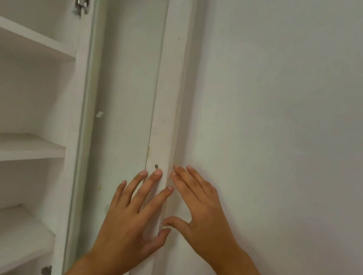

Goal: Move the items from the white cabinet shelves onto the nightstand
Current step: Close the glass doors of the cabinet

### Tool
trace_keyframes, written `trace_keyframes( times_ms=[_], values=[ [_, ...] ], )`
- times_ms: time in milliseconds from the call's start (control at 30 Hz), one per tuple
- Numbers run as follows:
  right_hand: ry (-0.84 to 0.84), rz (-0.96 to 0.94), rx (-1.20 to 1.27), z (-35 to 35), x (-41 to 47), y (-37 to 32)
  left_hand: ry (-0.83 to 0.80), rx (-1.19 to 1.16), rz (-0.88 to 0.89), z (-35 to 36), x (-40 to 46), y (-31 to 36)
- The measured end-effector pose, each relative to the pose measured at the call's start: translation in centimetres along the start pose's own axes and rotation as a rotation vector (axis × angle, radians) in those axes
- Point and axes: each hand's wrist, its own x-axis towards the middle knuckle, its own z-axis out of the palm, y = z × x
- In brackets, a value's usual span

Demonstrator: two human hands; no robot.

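Left of the open cabinet door (123, 96), the white cabinet shelves (11, 148) show bare boards: three levels are in view and none carries anything that can be made out. No item of the task appears anywhere in the picture, and the nightstand is out of view, so where the items now sit cannot be told from here. Judged from the bare shelves alone, the moving part of the task looks finished or close to it, at least for the levels visible; any shelf above or below the picture's edge stays unchecked.

Against the door's outer frame strip (168, 89), both hands are flat and empty. The left hand (134, 219) lies with fingers spread on the strip, its fingertips just below a small screw (156, 166), its thumb wrapping toward the strip's right edge. The right hand (200, 212) is just right of the door, fingers stretched out and held loosely together, the thumb (175, 222) hooking toward the door's edge where it meets the wall (293, 129). Neither hand pinches or holds anything.

At the door's left side, two metal hinges (82, 4) join it to the cabinet. What seems left is closing the door.
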Motion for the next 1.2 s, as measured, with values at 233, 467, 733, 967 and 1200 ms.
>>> trace_keyframes(
  times_ms=[233, 467, 733, 967, 1200],
  values=[
    [0.08, -0.137, 0.091, 0.5, 0.7, -0.4, 0.024, -0.009, -0.021, -2.2, -1.2, 0.2],
    [0.131, -0.24, 0.284, 1.5, 1.6, -3.5, 0.052, 0.043, -0.013, -7.0, -3.5, -0.6],
    [0.132, -0.356, 0.45, 3.5, 3.5, -9.3, 0.037, 0.162, -0.075, -13.4, -7.3, -2.3],
    [0.129, -0.415, 0.547, 5.8, 5.2, -13.8, 0.0, 0.298, -0.134, -17.9, -9.9, -4.2],
    [0.158, -0.448, 0.582, 7.9, 6.9, -18.5, -0.029, 0.4, -0.2, -21.6, -12.1, -6.7]
  ],
)
